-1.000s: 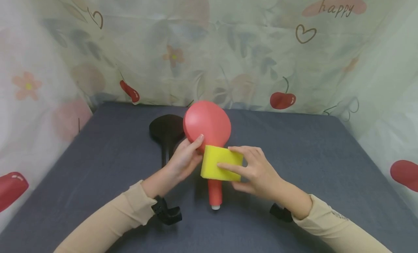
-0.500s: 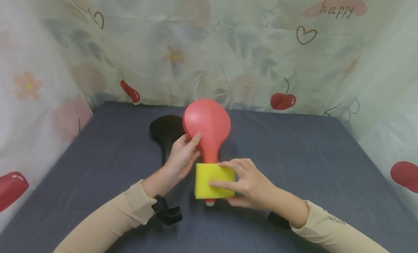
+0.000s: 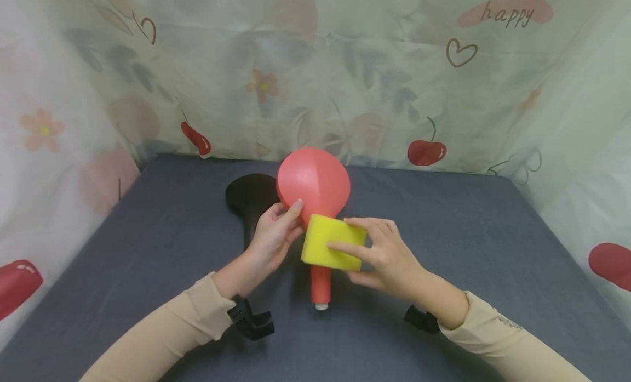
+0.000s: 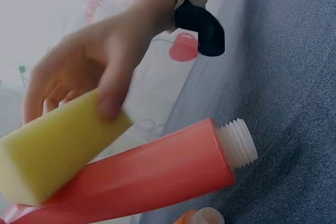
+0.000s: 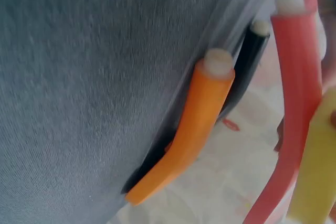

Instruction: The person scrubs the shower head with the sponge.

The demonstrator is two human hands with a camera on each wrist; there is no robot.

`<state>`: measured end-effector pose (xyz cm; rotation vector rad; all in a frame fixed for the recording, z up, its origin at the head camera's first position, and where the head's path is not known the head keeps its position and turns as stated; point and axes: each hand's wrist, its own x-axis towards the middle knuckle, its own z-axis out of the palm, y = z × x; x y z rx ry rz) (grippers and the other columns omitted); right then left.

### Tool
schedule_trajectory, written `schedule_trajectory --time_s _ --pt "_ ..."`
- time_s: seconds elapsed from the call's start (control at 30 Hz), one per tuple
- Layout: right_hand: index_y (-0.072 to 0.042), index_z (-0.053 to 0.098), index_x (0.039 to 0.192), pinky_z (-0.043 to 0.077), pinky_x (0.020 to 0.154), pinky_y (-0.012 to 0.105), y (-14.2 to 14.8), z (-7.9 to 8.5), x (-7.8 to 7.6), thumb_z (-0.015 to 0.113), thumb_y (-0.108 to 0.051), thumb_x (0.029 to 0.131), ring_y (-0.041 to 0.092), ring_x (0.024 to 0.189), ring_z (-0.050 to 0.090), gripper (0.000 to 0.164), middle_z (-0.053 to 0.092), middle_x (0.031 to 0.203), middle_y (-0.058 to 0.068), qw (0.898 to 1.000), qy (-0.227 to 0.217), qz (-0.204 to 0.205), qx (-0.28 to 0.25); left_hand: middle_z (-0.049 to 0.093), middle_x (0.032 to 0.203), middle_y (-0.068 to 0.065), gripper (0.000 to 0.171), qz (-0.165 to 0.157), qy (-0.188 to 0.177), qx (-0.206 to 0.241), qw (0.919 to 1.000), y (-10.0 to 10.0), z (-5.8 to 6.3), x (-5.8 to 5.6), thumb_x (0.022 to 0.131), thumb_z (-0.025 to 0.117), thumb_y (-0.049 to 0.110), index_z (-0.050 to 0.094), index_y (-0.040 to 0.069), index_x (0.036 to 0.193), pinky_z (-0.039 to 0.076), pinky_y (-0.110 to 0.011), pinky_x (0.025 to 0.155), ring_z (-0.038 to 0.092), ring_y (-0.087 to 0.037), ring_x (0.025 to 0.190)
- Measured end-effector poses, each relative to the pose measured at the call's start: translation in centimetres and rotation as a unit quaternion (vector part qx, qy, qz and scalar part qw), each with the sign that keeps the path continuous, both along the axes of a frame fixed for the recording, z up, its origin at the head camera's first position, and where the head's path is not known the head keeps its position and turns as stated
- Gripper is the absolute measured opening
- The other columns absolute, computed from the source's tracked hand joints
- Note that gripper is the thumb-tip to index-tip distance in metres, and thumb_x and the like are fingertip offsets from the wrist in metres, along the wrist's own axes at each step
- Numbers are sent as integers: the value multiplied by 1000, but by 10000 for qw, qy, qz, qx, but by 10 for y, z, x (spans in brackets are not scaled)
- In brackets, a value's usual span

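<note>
A red handheld shower head (image 3: 315,182), round face up and handle toward me, is raised over the table in my left hand (image 3: 271,239). The left thumb lies on its front edge; the other fingers are mostly hidden behind. My right hand (image 3: 386,256) pinches a yellow sponge (image 3: 325,242) and presses it against the upper handle, just below the round head. In the left wrist view the sponge (image 4: 68,145) touches the red handle (image 4: 152,171), whose white threaded end (image 4: 239,142) is bare.
A black shower head (image 3: 251,193) lies on the dark grey table cloth (image 3: 443,223), left of the red one. In the right wrist view an orange shower head (image 5: 194,114) lies beside the black handle (image 5: 247,59). Printed curtains (image 3: 320,69) enclose the table's back and sides.
The sponge slid down the red handle toward its threaded end, then came back up to below the head, tilting slightly. My left hand keeps its hold with barely any movement.
</note>
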<state>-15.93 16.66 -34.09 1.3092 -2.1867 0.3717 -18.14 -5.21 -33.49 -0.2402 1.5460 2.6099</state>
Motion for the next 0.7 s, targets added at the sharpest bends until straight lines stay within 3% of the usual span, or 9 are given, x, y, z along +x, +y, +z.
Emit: schedule_trajectory --time_s 0.17,0.5,0.7 --pt "-23 64 116 45 76 50 -2 -1 -3 86 -19 56 31 108 50 63 53 119 19 9998 56 31 -188 63 87 2 26 -7 -43 2 10000 -1 0 0 94 54 12 44 2 116 56 -19 72 65 -5 75" --pt "-29 62 118 43 83 39 -3 -15 20 86 -28 62 22 109 48 62 52 122 11 9912 -180 1166 597 63 82 4 20 277 18 95 9996 -2 0 -5 94 53 12 45 3 111 55 -19 66 63 -5 70" --pt "-30 62 117 41 83 40 -1 -15 18 86 -27 60 23 109 48 62 52 122 11 9932 -33 974 634 62 82 4 18 334 -105 191 9992 -4 1 -6 95 53 15 45 6 108 55 -20 67 62 -6 69"
